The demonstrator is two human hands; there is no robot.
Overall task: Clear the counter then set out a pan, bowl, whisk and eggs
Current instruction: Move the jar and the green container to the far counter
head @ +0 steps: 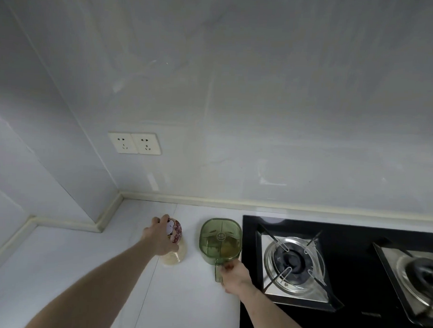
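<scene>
A: Left side status?
B: Left hand point(160, 238) is on the jar point(174, 245), fingers point(157, 220) curled over its patterned lid. Jar stands upright on the white desk point(84, 269); pale contents show below the palm.
A: Next one over?
B: Green seasoning box point(220, 240), just right of the left-hand fingers, apart from the jar. Translucent, lid on, divided compartments inside, yellowish contents.
A: Right hand?
B: Right hand point(236, 277) grips the box's handle point(218, 272), fingers clamped round it. Handle points towards the person.
A: Beyond that?
B: Black gas hob point(355, 230) right of those fingers; the box sits right beside its left edge. Two burners visible. Twin wall sockets point(134, 143) above, behind the left hand.
</scene>
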